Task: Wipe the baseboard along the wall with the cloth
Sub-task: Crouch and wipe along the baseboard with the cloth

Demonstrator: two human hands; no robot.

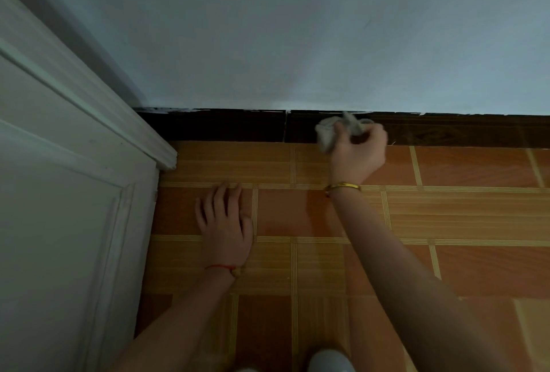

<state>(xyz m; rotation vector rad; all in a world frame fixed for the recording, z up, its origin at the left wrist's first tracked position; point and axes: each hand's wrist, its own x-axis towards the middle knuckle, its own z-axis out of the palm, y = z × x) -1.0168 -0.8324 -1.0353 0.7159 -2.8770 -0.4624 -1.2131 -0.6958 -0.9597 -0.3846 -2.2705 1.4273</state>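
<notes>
The pale wall (297, 29) fills the upper half of the view, rising directly above the grip. Below the grip and spreading toward the camera is the floor (446, 216), tiled in orange and tan wood-grain squares with thin striped borders. Well to the left of the grip stands a white panelled door (59, 193) with its moulded frame (98, 94) running diagonally down to the floor. The dark brown baseboard (226, 126) runs along the foot of the wall, passing right behind the grip and continuing to both sides; a vertical seam in it sits just left of the grip, and flecks of pale paint mark its top edge. The right hand (358, 152) is raised from the floor with its fingers curled round a bunched, pale grey cloth (327, 133), which it holds against the face of the baseboard; the cloth bulges out to the left of and above the fingers, and motion blur hides how tightly they close. A gold bangle (342, 187) circles the wrist just below the grip. Lower and to the left of the grip, well apart from it, the left hand (226, 222) rests flat on the floor with fingers straight and spread, holding nothing. A red cord bracelet (223, 267) sits on that wrist.
</notes>
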